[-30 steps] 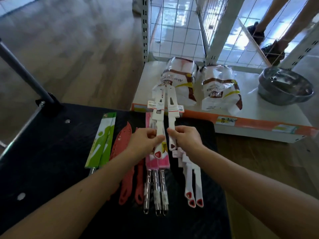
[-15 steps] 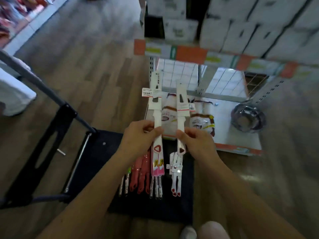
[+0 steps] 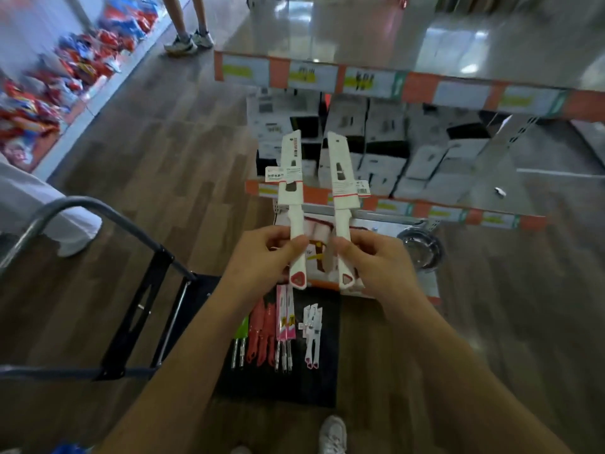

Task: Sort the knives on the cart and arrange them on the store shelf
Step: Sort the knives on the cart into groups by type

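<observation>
My left hand (image 3: 262, 257) grips the handle of a white knife (image 3: 291, 178) in a white sleeve, blade pointing up. My right hand (image 3: 376, 260) holds a second white knife (image 3: 340, 178) the same way, beside the first. Both are raised in front of the store shelf (image 3: 409, 86). Far below, the black cart deck (image 3: 320, 381) carries sorted rows: green knives (image 3: 241, 332), red knives (image 3: 262, 326), pink-sleeved knives (image 3: 285, 322) and white knives (image 3: 312, 329).
The cart's grey handle (image 3: 82, 208) rises at left. The middle shelf holds white boxes (image 3: 386, 139); the bottom shelf has a steel bowl (image 3: 422, 247) and bagged goods. A person's legs (image 3: 188, 24) stand at the top. My shoe (image 3: 332, 434) is by the cart.
Both hands have lifted the two white knives up from the cart toward the upper shelves. The view has risen, so the cart now lies far below.
</observation>
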A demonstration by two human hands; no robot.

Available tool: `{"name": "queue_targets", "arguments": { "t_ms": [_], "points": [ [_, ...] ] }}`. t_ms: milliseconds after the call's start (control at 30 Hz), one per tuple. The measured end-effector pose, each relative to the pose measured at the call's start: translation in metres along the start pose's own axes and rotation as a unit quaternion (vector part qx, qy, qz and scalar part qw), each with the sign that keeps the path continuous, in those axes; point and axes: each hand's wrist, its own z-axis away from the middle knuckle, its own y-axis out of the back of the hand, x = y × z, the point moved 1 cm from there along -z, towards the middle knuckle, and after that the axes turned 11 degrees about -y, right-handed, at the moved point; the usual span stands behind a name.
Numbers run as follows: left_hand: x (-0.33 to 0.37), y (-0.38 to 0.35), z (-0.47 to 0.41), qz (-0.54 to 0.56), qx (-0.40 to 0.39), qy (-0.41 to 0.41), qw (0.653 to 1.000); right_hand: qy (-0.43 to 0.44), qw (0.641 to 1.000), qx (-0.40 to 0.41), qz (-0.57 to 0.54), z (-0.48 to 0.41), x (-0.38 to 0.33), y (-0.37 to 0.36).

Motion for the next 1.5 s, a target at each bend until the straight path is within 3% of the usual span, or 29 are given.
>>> {"name": "queue_targets", "arguments": {
  "t_ms": [567, 1033, 1500],
  "points": [
    [0.073, 0.003, 0.006, 0.022, 0.011, -0.04, 0.999, 0.03, 0.999, 0.01, -0.034, 0.034, -0.045, 0.027],
    [0.085, 0.098, -0.108, -0.022, -0.09, -0.083, 0.992, 0.02, 0.99, 0.118, -0.079, -0.034, -0.11, -0.042],
    [0.101, 0.119, -0.216, -0.034, -0.076, -0.101, 0.991, 0.042, 0.989, 0.12, -0.071, -0.128, -0.171, -0.056]
  ]
}}
